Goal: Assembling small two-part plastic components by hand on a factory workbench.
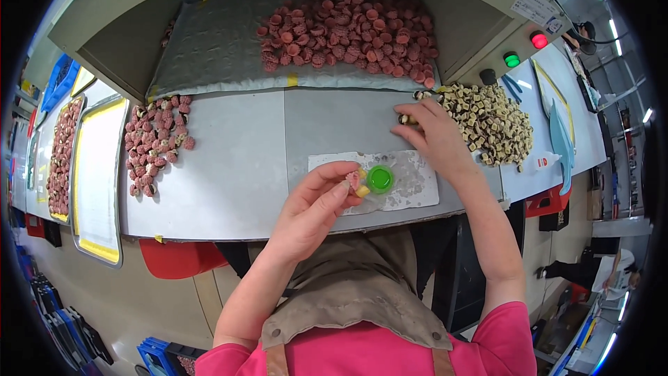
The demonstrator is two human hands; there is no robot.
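Between the fingertips of my left hand [316, 202] is a pink, bumpy raspberry-shaped cup [353, 180]; yellow covers show at those fingertips. A small green round lid or pot [380, 179] stands just right of it on a white, stained board [417, 184]. My right hand [437, 132] is farther off to the right, its thumb and fingers closed round a small dark-and-cream piece [405, 119]. Right beside that hand lies a heap of small cream-and-dark blocks [490, 122]. At the far side, pink cups [348, 31] are piled on a grey cloth [216, 49].
Pink pieces with dark and cream parts [149, 143] lie on the table's left. Beyond them are a yellow-edged tray [97, 181] and a filled tray [64, 153]. A box-like housing with red and green buttons [512, 60] overhangs the far side. A small white bottle [547, 160] stands right.
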